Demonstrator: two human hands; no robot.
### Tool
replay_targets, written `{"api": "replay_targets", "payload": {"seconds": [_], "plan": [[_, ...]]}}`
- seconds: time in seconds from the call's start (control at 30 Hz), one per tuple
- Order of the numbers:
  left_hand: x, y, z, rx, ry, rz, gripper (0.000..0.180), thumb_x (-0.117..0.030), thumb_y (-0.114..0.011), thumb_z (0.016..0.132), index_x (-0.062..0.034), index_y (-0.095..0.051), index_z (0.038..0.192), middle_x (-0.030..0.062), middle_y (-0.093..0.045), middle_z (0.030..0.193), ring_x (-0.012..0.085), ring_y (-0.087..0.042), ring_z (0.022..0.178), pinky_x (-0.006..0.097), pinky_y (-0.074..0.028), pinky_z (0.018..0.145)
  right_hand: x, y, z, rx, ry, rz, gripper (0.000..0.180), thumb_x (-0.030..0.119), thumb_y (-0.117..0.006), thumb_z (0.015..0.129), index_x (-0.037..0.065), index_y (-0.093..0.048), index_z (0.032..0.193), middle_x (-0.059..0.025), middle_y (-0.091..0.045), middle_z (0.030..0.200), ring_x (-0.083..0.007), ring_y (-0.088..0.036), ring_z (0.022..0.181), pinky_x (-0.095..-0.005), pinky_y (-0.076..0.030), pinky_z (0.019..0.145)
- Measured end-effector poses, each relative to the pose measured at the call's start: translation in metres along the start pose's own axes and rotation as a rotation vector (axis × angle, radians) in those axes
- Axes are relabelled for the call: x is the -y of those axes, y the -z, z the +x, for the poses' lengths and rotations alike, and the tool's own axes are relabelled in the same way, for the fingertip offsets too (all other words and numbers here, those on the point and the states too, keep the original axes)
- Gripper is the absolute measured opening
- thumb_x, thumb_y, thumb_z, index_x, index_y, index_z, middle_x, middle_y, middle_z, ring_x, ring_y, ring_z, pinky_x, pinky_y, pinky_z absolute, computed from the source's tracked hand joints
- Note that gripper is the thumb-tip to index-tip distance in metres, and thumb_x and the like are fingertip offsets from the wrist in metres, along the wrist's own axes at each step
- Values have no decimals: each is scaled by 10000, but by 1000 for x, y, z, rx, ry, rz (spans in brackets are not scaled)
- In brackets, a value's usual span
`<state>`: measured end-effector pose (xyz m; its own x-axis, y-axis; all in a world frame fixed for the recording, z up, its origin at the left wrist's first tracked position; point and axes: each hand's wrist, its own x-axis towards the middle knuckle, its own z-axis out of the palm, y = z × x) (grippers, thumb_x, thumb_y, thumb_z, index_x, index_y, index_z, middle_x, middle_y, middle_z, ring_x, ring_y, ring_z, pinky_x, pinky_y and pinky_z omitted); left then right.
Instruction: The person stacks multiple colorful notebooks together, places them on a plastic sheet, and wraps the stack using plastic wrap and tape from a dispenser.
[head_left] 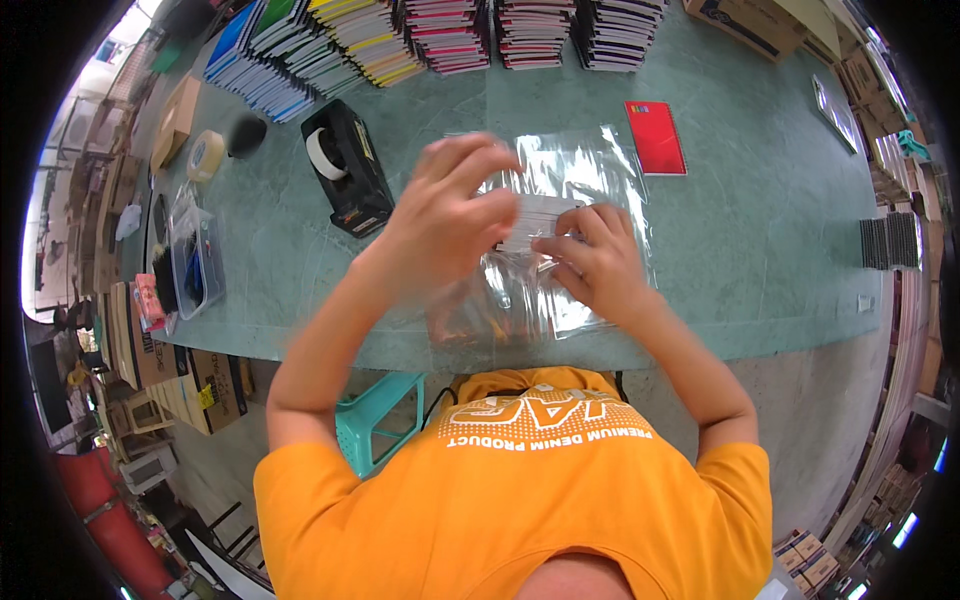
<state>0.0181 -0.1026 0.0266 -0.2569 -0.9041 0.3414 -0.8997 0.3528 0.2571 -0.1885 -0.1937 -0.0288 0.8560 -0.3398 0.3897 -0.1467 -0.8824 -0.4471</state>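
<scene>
A small pale stack with fine lines along it (530,222) lies between my hands; its exact kind is hard to make out. My right hand (600,262) is closed round its right end, fingertips curled over the front. Raised at the stack's left is my left hand (450,210), smeared by motion, with fingers bent; whether it grips anything is unclear. Under both hands, shiny clear plastic bags (575,310) are spread on the green table (760,240). A red spiral notebook (656,138) rests just beyond the bags on the right.
A black tape dispenser (348,168) stands left of my left hand. Farther left are a tape roll (206,155) and a clear plastic bin (198,262). Stacks of colored notebooks (446,35) line the far edge. Dark notebooks (888,242) sit at the right edge.
</scene>
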Motion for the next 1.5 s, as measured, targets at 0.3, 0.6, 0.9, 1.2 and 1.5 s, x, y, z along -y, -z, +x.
{"api": "replay_targets", "payload": {"seconds": [0.3,0.6,0.9,1.2,1.5], "plan": [[-17,-58,-15,-409,358,-305,482,-210,-837,576,-79,-588,967,137,-460,1184,299,-464,1087,373,-399,904,-5,17,17,179,-42,209,234,245,-711,723,85,-665,888,-52,-549,909,-263,-480,895,-370,-358,815],[25,-47,3,29,574,-674,511,-199,-810,613,-52,-596,1053,67,-589,848,179,-555,736,299,-465,678,-23,5,36,31,-442,421,329,113,-782,624,54,-652,921,-64,-571,915,-253,-541,898,-350,-456,725],[-13,-26,-4,176,178,-87,283,-150,-669,720,12,-619,946,124,-597,905,288,-556,881,353,-464,776,6,25,54,456,-108,-123,237,57,-610,741,47,-633,977,-94,-592,966,-267,-555,956,-371,-423,847],[-30,-61,-45,-191,-2,196,290,-136,-651,722,-20,-626,987,84,-583,1050,258,-523,997,385,-404,846,-3,-2,-14,44,178,-213,389,124,-561,772,159,-591,1158,-85,-546,1225,-283,-468,1199,-422,-357,1004],[86,-63,-131,-892,986,-2,292,-290,-646,823,-56,-627,998,163,-555,1061,279,-500,1002,360,-382,845,-7,-10,-21,4,188,-177,378,108,-545,770,158,-606,1140,-92,-538,1245,-300,-445,1227,-441,-336,1010]]}}
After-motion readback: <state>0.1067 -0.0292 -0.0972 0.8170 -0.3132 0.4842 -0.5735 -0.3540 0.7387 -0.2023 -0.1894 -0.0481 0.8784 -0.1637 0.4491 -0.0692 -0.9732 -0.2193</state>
